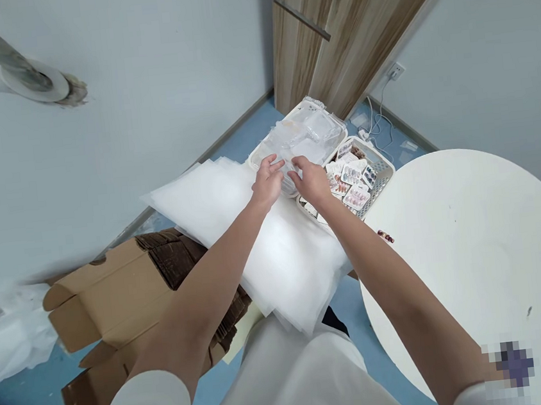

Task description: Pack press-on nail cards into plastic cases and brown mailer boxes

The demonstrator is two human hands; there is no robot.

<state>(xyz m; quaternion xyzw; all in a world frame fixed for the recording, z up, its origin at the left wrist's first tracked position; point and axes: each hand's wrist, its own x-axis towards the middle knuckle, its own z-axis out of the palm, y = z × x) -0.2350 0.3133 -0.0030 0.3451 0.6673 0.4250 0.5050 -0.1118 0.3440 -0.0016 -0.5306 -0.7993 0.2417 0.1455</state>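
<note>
My left hand [268, 182] and my right hand [311, 180] meet over the near end of a white basket of clear plastic packaging. Thin see-through plastic, which looks like a clear plastic bag [288, 164], is between my fingertips. The fingers of both hands are bent inward on it, and its outline is hard to make out. Under my wrists lies a stack of white translucent sheets [216, 198]. Beside my right hand stands a perforated white basket [384, 181] holding several cards of press-on nails [357, 197] in different colours.
A round white table [472, 239] stands on the right, with a small row of dark red nails [385, 236] at its edge. Flattened cardboard boxes [116, 296] lie at left. Behind are a wood-grain cabinet [325, 35] and cables by a wall socket [396, 71].
</note>
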